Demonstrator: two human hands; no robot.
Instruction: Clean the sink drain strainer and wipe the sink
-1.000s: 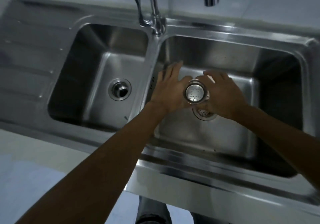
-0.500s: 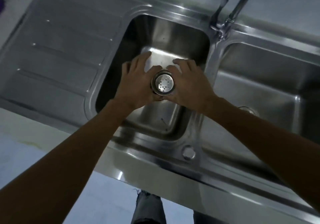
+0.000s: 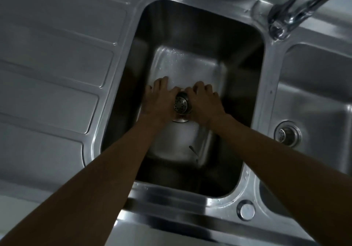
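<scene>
Steel strainer held just above the drain

Steel strainer [image 3: 180,104] sits between my left hand [image 3: 159,101] and right hand [image 3: 206,102], both curled shut on it, perforated base facing me. I judge the drain opening [image 3: 180,120] lies straight below, inside the left basin [image 3: 190,65].

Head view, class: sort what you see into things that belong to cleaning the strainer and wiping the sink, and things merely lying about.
Belong to the job:
- strainer, held between left hand and right hand
- left basin
- drain opening beneath the strainer
- right basin and its seated strainer

Just there:
- drainboard
- faucet
- round cap
</scene>
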